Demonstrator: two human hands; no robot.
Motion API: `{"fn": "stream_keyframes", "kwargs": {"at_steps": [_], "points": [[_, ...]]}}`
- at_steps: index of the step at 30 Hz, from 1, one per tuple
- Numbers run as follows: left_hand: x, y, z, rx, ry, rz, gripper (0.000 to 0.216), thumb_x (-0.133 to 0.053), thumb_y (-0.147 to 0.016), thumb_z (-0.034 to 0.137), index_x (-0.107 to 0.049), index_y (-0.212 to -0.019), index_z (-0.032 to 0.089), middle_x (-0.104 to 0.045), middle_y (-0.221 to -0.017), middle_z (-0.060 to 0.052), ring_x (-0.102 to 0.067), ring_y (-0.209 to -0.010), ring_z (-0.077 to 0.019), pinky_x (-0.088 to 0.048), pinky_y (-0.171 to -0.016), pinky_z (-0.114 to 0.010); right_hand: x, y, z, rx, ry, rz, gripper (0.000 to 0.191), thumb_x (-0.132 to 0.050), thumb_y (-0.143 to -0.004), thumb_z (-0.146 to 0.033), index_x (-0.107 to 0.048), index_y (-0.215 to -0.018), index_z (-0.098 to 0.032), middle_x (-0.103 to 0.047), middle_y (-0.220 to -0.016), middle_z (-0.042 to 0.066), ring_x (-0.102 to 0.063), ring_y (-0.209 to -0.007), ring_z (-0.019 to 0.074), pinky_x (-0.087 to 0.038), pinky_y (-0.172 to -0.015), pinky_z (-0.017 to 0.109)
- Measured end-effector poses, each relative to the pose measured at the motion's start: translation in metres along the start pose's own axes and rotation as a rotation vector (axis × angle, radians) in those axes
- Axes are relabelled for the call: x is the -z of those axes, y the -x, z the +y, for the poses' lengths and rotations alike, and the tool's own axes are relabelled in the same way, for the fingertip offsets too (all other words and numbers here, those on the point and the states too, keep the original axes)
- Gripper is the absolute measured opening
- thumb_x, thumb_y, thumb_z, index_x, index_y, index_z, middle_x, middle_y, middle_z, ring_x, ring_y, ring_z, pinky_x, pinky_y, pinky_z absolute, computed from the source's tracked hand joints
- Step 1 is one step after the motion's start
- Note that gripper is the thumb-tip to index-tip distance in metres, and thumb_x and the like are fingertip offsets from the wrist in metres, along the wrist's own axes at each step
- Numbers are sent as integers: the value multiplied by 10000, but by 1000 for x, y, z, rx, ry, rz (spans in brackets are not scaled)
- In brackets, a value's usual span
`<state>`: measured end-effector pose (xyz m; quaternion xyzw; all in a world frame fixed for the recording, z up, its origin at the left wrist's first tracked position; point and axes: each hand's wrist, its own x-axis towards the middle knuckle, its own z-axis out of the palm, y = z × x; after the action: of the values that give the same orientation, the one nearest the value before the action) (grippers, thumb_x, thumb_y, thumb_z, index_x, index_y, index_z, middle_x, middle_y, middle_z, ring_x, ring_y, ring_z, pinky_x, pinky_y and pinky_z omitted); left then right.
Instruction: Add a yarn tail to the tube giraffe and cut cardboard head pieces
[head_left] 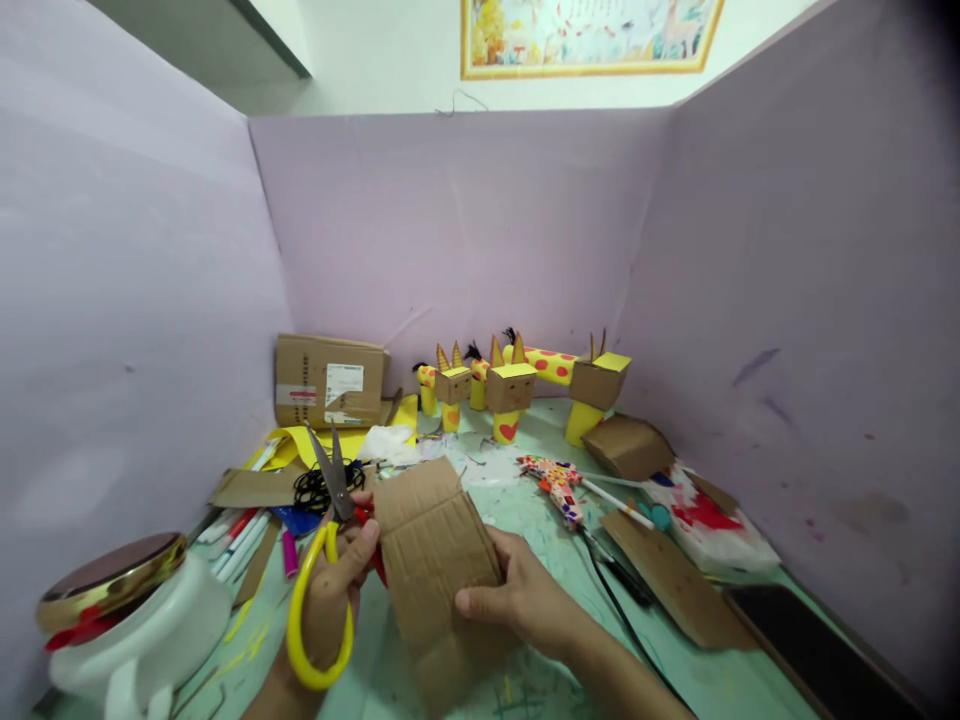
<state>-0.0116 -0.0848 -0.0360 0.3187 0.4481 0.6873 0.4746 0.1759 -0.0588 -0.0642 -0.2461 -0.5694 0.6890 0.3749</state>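
- Looking down, I see the pale green table (525,520) walled in by lilac partition boards (465,230) on three sides.
- At the back left stands a closed cardboard box (330,380), with a row of cardboard animal figures (517,385) in yellow and brown to its right.
- Near the left edge sits a white container with a gold lid (120,600); I think it is a jar, though the edge of the view distorts it.
- My cardboard sheet (435,560) is in the near middle, held up just above the table between both hands.
- My right hand (525,595) is closed on the sheet's right edge, thumb across the front.
- My left hand (334,590) grips the yellow-handled scissors (322,560), fingers through the loop, blades pointing up and slightly parted beside the sheet's left edge.
- Marker pens (240,535) lie left of the scissors.
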Motion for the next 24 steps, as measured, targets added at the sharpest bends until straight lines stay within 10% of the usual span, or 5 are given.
{"fn": "stream_keyframes", "kwargs": {"at_steps": [9, 17, 24], "points": [[19, -4, 10, 321, -2, -310, 470, -789, -493, 190, -633, -937, 183, -660, -715, -17, -640, -719, -214, -481, -684, -310, 19, 11, -14, -234, 156, -271, 432, -795, -497, -288, -684, -897, -167, -673, -797, 0, -621, -779, 214, -484, -710, 282], [0, -9, 1, 108, 254, 180, 487, -766, -409, 114, -569, -848, 191, -657, -661, 27, -630, -655, -159, -505, -654, -283, 38, 12, -30, 23, -361, -37, 722, -693, -470, -686, -646, -1024, -226, -654, -1087, 91, -593, -1012, 265, -430, -884, 404], [-12, 4, -24, 63, 288, 327, 377, -749, -484, 148, -502, -760, 221, -649, -683, 48, -627, -683, -163, -517, -660, -296, -18, 4, -7, 144, -588, 267, 519, -789, -541, -352, -631, -1027, -265, -706, -927, 30, -584, -1013, 235, -384, -967, 393]]}}
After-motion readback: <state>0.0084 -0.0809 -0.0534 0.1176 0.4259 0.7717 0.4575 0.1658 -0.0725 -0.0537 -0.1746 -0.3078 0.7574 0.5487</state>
